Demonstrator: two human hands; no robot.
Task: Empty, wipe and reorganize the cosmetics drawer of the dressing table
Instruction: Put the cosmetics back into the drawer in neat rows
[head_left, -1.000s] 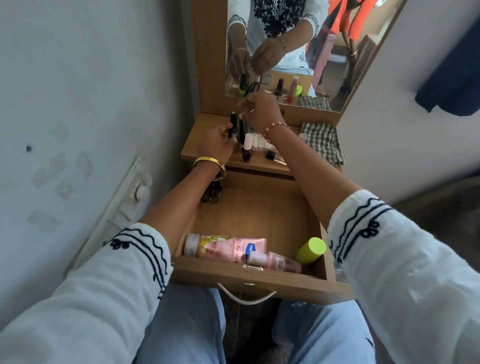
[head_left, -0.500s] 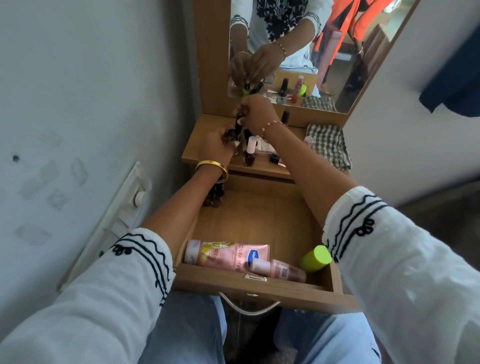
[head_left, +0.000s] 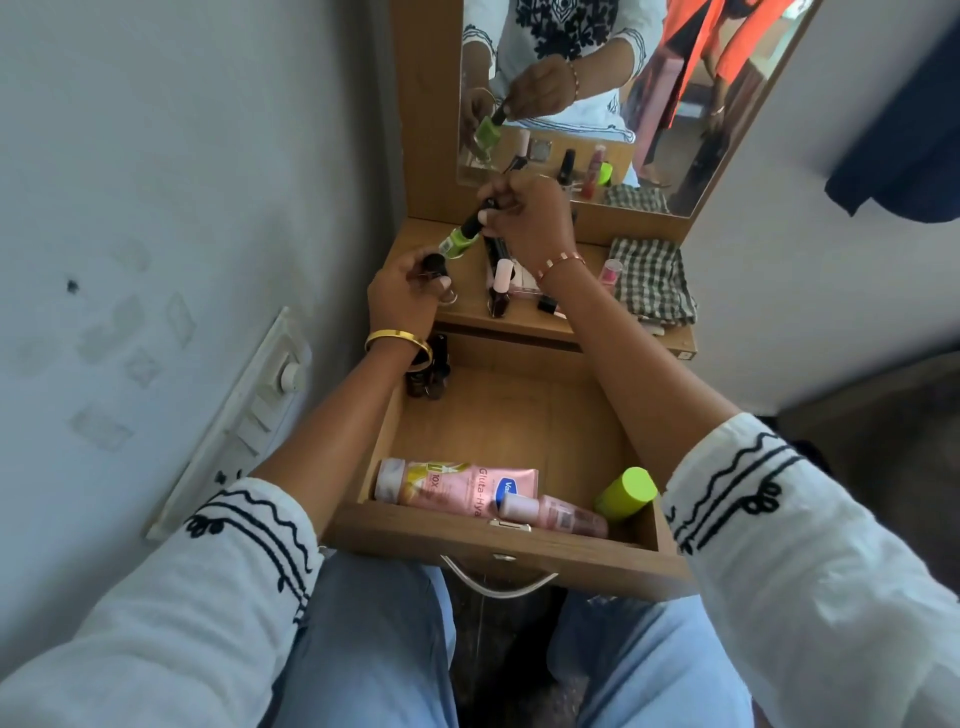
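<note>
Under the left hand, dark bottles sit half-hidden.

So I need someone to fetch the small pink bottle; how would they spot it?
Look in the open drawer, along its front wall. The small pink bottle lies on its side between a bigger pink lotion tube and a lime-green cap.

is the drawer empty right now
No, the drawer holds a pink lotion tube, a small pink bottle and a green-capped bottle.

Both hands, left and right, raised forward, fingers curled closed.
</note>
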